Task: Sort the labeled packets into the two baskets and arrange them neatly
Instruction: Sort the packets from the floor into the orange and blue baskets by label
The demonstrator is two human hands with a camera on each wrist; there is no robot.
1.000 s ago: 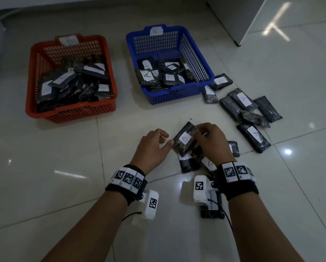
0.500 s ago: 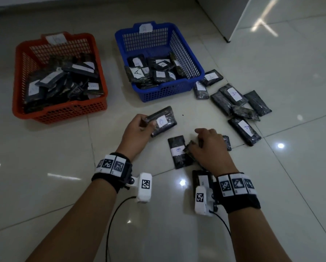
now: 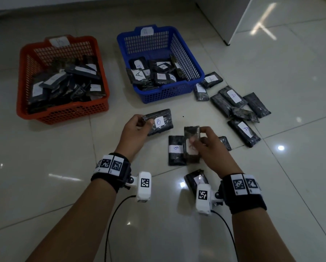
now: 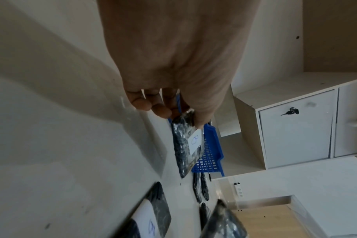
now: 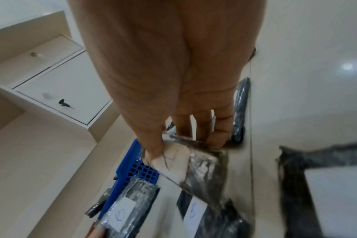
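The left hand (image 3: 134, 129) pinches a B packet (image 3: 159, 122) above the floor, at 6 o'clock from the blue basket (image 3: 164, 95). The right hand (image 3: 210, 146) pinches a second packet (image 3: 191, 142) at 4 o'clock from the first. The red basket (image 3: 64, 112) sits at 10 o'clock.

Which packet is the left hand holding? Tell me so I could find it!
Start at the blue basket and come straight toward the person. Just in front of it, the left hand holds a dark packet above the floor by one end. Its white label reads B, and unlike its neighbours it is not lying on the tiles.
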